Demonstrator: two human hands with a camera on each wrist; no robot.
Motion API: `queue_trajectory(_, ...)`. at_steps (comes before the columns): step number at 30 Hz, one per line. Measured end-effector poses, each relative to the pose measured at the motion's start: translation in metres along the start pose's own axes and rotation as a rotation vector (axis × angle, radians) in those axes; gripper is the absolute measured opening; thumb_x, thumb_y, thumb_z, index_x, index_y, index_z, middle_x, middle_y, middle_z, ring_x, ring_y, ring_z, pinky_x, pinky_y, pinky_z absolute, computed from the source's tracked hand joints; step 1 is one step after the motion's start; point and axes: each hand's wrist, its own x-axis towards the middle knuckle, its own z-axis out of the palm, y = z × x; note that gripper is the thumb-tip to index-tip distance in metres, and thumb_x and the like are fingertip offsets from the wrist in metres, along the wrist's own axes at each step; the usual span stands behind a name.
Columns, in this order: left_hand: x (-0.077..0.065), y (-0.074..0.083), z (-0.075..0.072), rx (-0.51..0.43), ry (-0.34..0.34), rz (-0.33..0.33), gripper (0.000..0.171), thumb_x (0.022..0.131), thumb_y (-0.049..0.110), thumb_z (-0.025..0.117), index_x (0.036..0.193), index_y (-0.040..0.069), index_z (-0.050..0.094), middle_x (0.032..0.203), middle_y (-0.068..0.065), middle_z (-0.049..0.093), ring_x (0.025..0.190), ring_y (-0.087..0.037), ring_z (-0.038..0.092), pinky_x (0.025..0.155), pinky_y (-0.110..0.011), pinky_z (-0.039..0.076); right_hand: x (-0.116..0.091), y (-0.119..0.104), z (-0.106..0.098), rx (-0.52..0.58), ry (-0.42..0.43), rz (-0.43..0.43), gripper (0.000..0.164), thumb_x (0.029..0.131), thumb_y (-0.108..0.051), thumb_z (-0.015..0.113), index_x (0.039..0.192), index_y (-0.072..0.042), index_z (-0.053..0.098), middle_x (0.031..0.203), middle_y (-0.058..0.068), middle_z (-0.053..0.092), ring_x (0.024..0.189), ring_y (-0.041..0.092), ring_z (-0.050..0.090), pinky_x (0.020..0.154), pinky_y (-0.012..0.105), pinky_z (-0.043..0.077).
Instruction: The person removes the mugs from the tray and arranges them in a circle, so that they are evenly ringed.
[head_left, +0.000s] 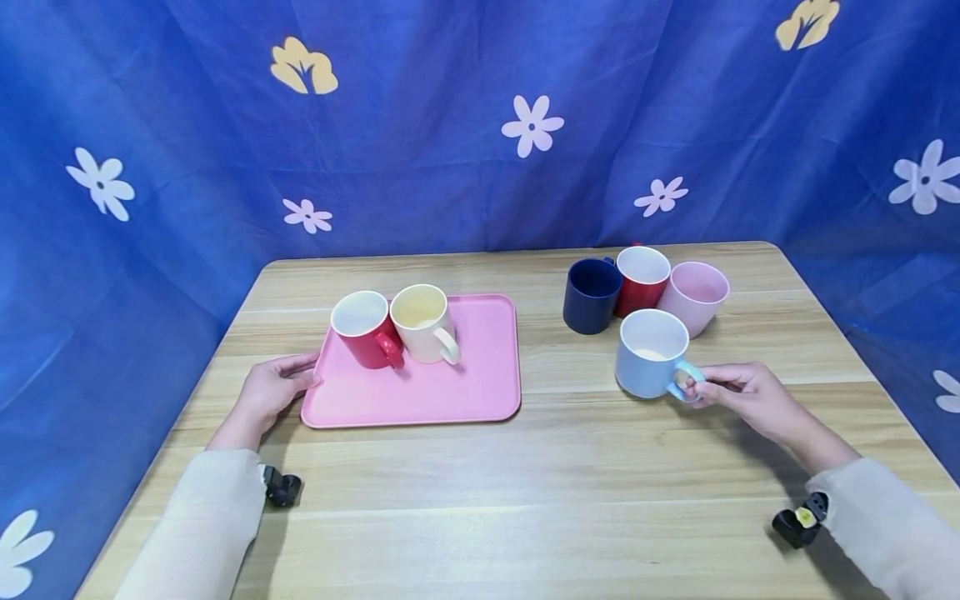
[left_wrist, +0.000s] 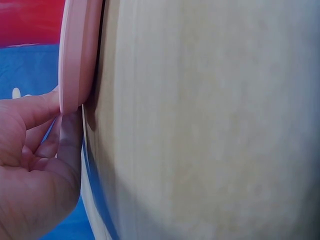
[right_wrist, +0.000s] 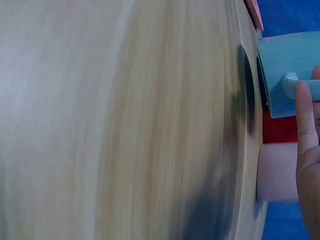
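Note:
At the left end of the pink tray, my left hand grips its rim, thumb on one face and fingers beneath, as the left wrist view shows. Standing on that tray are a red mug with a white inside and a cream mug, side by side, handles toward the front right. On the right, my right hand pinches the handle of a light blue mug. The blue mug is upright, and the right wrist view shows a gap between its base and the table.
Behind the light blue mug stand a navy mug, another red mug and a pink mug, close together. They rest on a wooden table. A blue flowered curtain hangs along the table's back edge and both sides.

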Motion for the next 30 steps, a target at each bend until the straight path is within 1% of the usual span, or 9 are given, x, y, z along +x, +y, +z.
queue_trajectory(6, -0.001, 0.0, 0.0, 0.002, 0.001, -0.007, 0.05, 0.091, 0.002, 0.063, 0.135, -0.011, 0.043, 0.129, -0.032, 0.046, 0.086, 0.01, 0.057, 0.078, -0.016, 0.052, -0.007, 0.002, -0.013, 0.003, 0.011, -0.005, 0.022, 0.091, 0.018, 0.048, 0.11, 0.021, 0.058, 0.094, 0.012, 0.071, 0.086, 0.015, 0.068, 0.073, 0.031, 0.057)
queue_trajectory(13, -0.001, 0.0, 0.0, -0.018, -0.003, -0.013, 0.051, 0.091, 0.003, 0.063, 0.136, -0.01, 0.043, 0.129, -0.03, 0.048, 0.085, 0.009, 0.058, 0.078, -0.017, 0.052, -0.015, 0.004, -0.025, -0.044, 0.051, 0.005, 0.022, 0.091, 0.017, 0.049, 0.11, 0.019, 0.06, 0.093, 0.007, 0.072, 0.084, 0.014, 0.068, 0.073, 0.028, 0.057)
queue_trajectory(19, -0.001, 0.0, -0.001, -0.017, -0.005, -0.012, 0.05, 0.091, 0.003, 0.062, 0.136, -0.01, 0.043, 0.13, -0.031, 0.047, 0.085, 0.008, 0.058, 0.079, -0.017, 0.052, -0.02, 0.009, -0.033, -0.014, 0.058, -0.023, 0.021, 0.09, 0.019, 0.048, 0.108, 0.021, 0.059, 0.094, 0.007, 0.072, 0.086, 0.013, 0.068, 0.073, 0.027, 0.057)
queue_trajectory(24, -0.001, 0.0, 0.0, -0.019, -0.005, -0.012, 0.05, 0.091, 0.002, 0.062, 0.136, -0.01, 0.043, 0.128, -0.03, 0.049, 0.085, 0.008, 0.058, 0.079, -0.017, 0.052, -0.023, 0.013, -0.039, 0.015, 0.057, -0.035, 0.019, 0.09, 0.02, 0.046, 0.106, 0.025, 0.055, 0.093, 0.008, 0.072, 0.087, 0.013, 0.068, 0.074, 0.028, 0.056)
queue_trajectory(27, -0.001, 0.0, 0.0, -0.021, -0.004, -0.015, 0.05, 0.091, 0.002, 0.062, 0.136, -0.011, 0.043, 0.128, -0.029, 0.05, 0.085, 0.008, 0.059, 0.079, -0.018, 0.052, -0.025, 0.015, -0.041, 0.029, 0.057, -0.039, 0.019, 0.09, 0.021, 0.045, 0.105, 0.026, 0.055, 0.093, 0.009, 0.072, 0.088, 0.014, 0.068, 0.074, 0.029, 0.056)
queue_trajectory(30, -0.001, 0.001, 0.0, -0.02, -0.001, -0.014, 0.05, 0.091, 0.002, 0.062, 0.136, -0.011, 0.043, 0.128, -0.029, 0.05, 0.085, 0.008, 0.059, 0.079, -0.018, 0.052, -0.026, 0.015, -0.044, 0.019, 0.064, -0.043, 0.018, 0.09, 0.021, 0.046, 0.104, 0.025, 0.056, 0.092, 0.009, 0.072, 0.087, 0.013, 0.068, 0.074, 0.028, 0.056)
